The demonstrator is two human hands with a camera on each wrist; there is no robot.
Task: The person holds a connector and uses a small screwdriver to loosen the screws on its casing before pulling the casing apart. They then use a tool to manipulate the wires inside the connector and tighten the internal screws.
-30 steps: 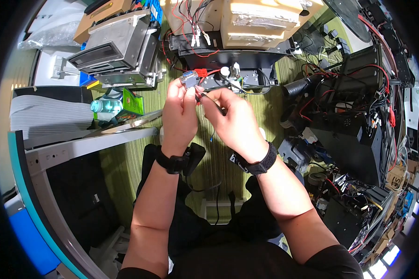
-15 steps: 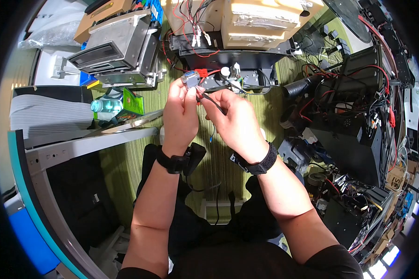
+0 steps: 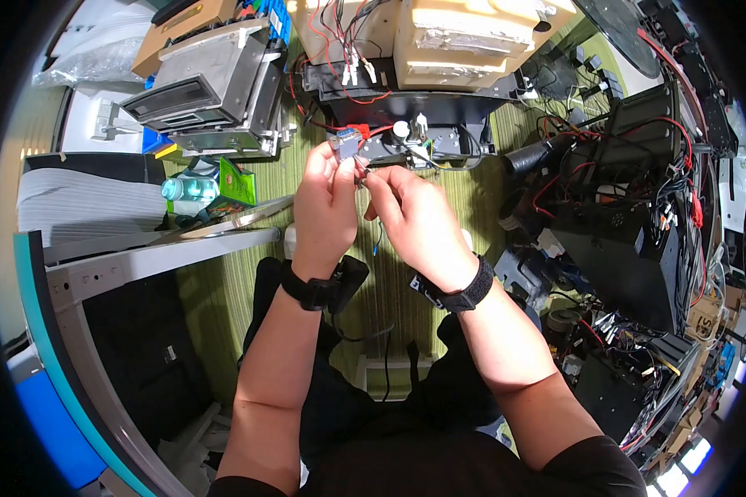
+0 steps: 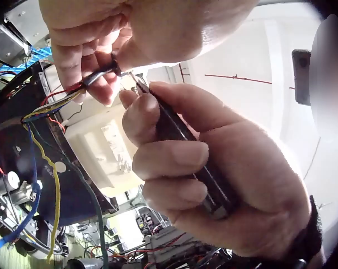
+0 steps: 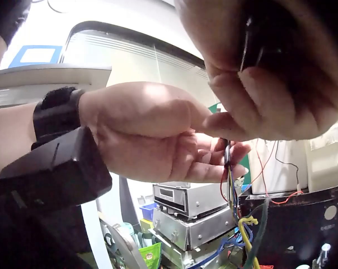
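Note:
My left hand (image 3: 323,207) pinches a small grey and blue connector block (image 3: 348,143) between thumb and fingers. In the left wrist view a short black sleeve (image 4: 102,74) sits at those fingers, and several coloured wires (image 4: 50,110) run out of it. My right hand (image 3: 419,217) grips a slim black pointed tool (image 4: 172,122), with the fingers wrapped around its shaft. Its thin tip is right by the left thumb and the sleeve. The head view mostly hides the tool behind the right fingers.
Beyond the hands stands a black case (image 3: 414,108) with small metal parts before it. Metal equipment boxes (image 3: 215,91) are stacked at the left, near a teal bottle (image 3: 189,190). Cabled black equipment (image 3: 617,265) crowds the right. A grey frame bar (image 3: 174,253) crosses the left.
My right hand has turned slightly, and the black tool is now less visible in the head view. My left hand and the connector have shifted slightly to the right.

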